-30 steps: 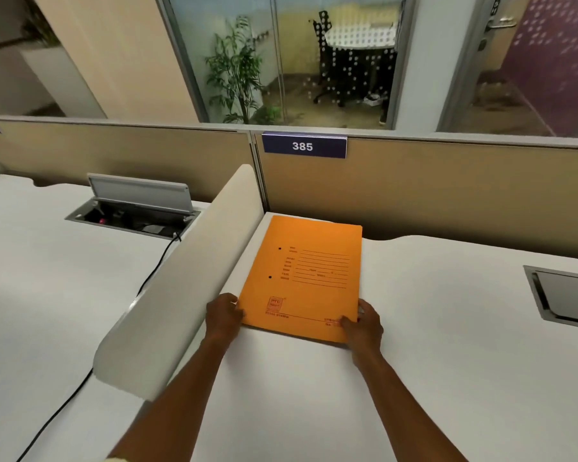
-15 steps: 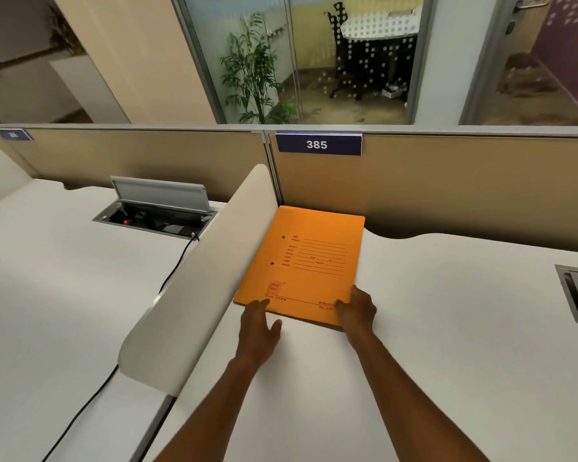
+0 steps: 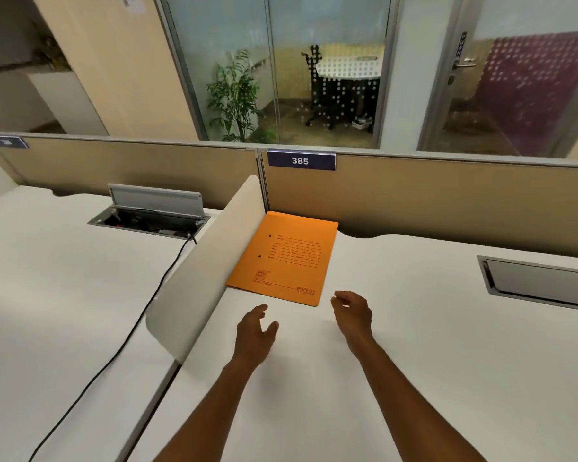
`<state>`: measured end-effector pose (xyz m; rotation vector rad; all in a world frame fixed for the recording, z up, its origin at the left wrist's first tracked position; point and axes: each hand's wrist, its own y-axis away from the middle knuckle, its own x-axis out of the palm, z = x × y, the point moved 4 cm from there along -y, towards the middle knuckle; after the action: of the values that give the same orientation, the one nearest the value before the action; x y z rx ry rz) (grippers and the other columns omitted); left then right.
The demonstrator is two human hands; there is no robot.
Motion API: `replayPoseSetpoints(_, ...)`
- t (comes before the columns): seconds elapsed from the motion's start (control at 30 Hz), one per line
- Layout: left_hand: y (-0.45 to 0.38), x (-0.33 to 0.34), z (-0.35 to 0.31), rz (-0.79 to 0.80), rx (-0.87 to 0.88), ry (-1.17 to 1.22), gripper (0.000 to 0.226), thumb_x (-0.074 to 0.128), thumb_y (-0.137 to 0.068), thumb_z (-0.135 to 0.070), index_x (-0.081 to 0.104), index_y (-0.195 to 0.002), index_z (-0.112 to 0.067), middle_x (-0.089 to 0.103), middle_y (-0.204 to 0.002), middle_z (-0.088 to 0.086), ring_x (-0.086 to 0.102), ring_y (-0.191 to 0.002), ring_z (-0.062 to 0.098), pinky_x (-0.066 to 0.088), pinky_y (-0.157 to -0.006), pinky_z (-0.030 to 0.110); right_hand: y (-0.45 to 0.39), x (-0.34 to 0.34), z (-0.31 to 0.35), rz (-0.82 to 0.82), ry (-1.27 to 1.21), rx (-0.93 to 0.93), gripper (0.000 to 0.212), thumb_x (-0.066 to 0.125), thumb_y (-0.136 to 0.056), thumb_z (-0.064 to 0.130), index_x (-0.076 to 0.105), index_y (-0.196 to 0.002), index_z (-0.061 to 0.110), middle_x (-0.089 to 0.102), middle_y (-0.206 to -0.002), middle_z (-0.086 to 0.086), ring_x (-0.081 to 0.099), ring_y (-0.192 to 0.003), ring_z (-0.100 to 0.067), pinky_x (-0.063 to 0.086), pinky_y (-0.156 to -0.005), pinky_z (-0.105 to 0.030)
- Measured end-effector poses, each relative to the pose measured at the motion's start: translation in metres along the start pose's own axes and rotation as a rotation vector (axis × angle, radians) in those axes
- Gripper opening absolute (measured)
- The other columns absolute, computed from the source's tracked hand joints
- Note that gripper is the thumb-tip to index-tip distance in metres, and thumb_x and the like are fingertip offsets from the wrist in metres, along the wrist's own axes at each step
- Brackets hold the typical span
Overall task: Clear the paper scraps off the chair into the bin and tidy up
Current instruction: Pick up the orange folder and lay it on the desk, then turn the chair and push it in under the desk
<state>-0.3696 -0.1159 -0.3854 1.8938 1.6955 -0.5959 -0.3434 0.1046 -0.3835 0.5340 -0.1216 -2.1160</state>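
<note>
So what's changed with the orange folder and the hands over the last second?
Both hands let go: the left hand and right hand have pulled back toward the person, now empty and clear of the orange folder. The folder lies flat in the corner against the white divider.

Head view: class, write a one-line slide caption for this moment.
Orange folder lies flat in the desk corner by the divider; both hands, left and right, empty.

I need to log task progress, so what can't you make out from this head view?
- Chair, bin, paper scraps: none in frame.
- Orange folder: contents hidden by its cover; small print too fine.
- Open cable box: inside dark.
- Left hand, right hand: palms face away.
</note>
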Motion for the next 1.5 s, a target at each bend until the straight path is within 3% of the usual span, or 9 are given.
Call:
replayPoseSetpoints(0.27, 0.096, -0.026, 0.005, -0.014, 0.136, 0.071, 0.041, 0.071, -0.084, -0.012, 0.06, -0.123, -0.01, 0.067, -0.117, 0.008, 0.061, -0.104, 0.018, 0.041, -0.087, 0.022, 0.116, -0.045, -0.021, -0.058, -0.06, -0.112, 0.02, 0.059, -0.093, 0.02, 0.07, -0.109, 0.014, 0.069, -0.11, 0.001, 0.06, -0.095, -0.01, 0.042, -0.08, -0.022)
replayPoseSetpoints(0.53, 0.22, -0.059, 0.038, 0.064, 0.124, 0.156, 0.037, 0.07, -0.085, -0.015, 0.061, -0.12, -0.014, 0.065, -0.11, 0.002, 0.06, -0.108, 0.017, 0.043, -0.091, 0.026, 0.252, -0.062, -0.063, -0.095, -0.107, -0.113, 0.017, 0.059, -0.092, 0.025, 0.07, -0.104, 0.019, 0.071, -0.098, 0.005, 0.066, -0.093, -0.011, 0.041, -0.061, -0.012)
replayPoseSetpoints(0.67, 0.279, -0.073, 0.053, 0.115, 0.12, 0.177, 0.039, 0.071, -0.085, -0.023, 0.061, -0.121, -0.016, 0.065, -0.111, 0.0, 0.058, -0.103, 0.012, 0.042, -0.09, 0.024, 0.321, -0.073, -0.087, -0.12, -0.095, -0.095, 0.018, 0.059, -0.092, 0.028, 0.07, -0.105, 0.021, 0.071, -0.1, 0.005, 0.065, -0.095, -0.011, 0.044, -0.066, -0.016)
replayPoseSetpoints(0.8, 0.33, -0.077, 0.058, 0.157, 0.125, 0.219, 0.038, 0.069, -0.086, -0.026, 0.061, -0.122, -0.016, 0.066, -0.111, 0.001, 0.057, -0.102, 0.011, 0.041, -0.09, 0.024, 0.38, -0.092, -0.113, -0.15, -0.084, -0.075, 0.022, 0.058, -0.093, 0.031, 0.068, -0.109, 0.021, 0.07, -0.106, 0.003, 0.065, -0.101, -0.014, 0.054, -0.089, -0.033)
replayPoseSetpoints(0.9, 0.37, -0.07, 0.056, 0.212, 0.131, 0.255, 0.038, 0.065, -0.089, -0.03, 0.059, -0.124, -0.019, 0.064, -0.113, -0.001, 0.057, -0.107, 0.012, 0.042, -0.093, 0.026, 0.418, -0.114, -0.129, -0.183, -0.091, -0.053, 0.022, 0.057, -0.093, 0.033, 0.067, -0.111, 0.024, 0.069, -0.108, 0.004, 0.064, -0.103, -0.015, 0.053, -0.096, -0.04)
replayPoseSetpoints(1.07, 0.433, -0.057, 0.044, 0.264, 0.123, 0.311, 0.035, 0.061, -0.092, -0.033, 0.058, -0.124, -0.021, 0.062, -0.11, -0.003, 0.057, -0.104, 0.013, 0.043, -0.089, 0.027, 0.474, -0.156, -0.153, -0.229, -0.128, -0.036, 0.023, 0.056, -0.095, 0.033, 0.065, -0.114, 0.024, 0.068, -0.108, 0.006, 0.063, -0.105, -0.014, 0.051, -0.098, -0.038)
replayPoseSetpoints(1.23, 0.496, -0.04, 0.036, 0.306, 0.088, 0.365, 0.028, 0.058, -0.093, -0.034, 0.061, -0.119, -0.022, 0.063, -0.109, -0.006, 0.058, -0.101, 0.008, 0.043, -0.078, 0.016, 0.526, -0.204, -0.183, -0.253, -0.15, -0.023, 0.027, 0.056, -0.095, 0.035, 0.064, -0.118, 0.024, 0.067, -0.11, 0.006, 0.062, -0.105, -0.012, 0.051, -0.099, -0.038)
replayPoseSetpoints(1.37, 0.55, -0.018, 0.031, 0.316, 0.066, 0.384, 0.016, 0.059, -0.092, -0.035, 0.065, -0.105, -0.028, 0.068, -0.103, -0.007, 0.062, -0.103, 0.011, 0.051, -0.089, 0.031, 0.57, -0.248, -0.21, -0.281, -0.175, -0.018, 0.024, 0.057, -0.095, 0.034, 0.066, -0.112, 0.021, 0.069, -0.102, 0.007, 0.064, -0.098, -0.007, 0.053, -0.096, -0.035)
replayPoseSetpoints(1.5, 0.62, 0.016, 0.018, 0.358, 0.064, 0.416, 0.015, 0.057, -0.093, -0.035, 0.065, -0.105, -0.028, 0.071, -0.097, -0.006, 0.066, -0.097, 0.01, 0.054, -0.092, 0.041, 0.617, -0.307, -0.243, -0.303, -0.188, -0.035, 0.021, 0.057, -0.095, 0.035, 0.067, -0.111, 0.025, 0.069, -0.098, 0.01, 0.065, -0.097, -0.004, 0.054, -0.093, -0.032)
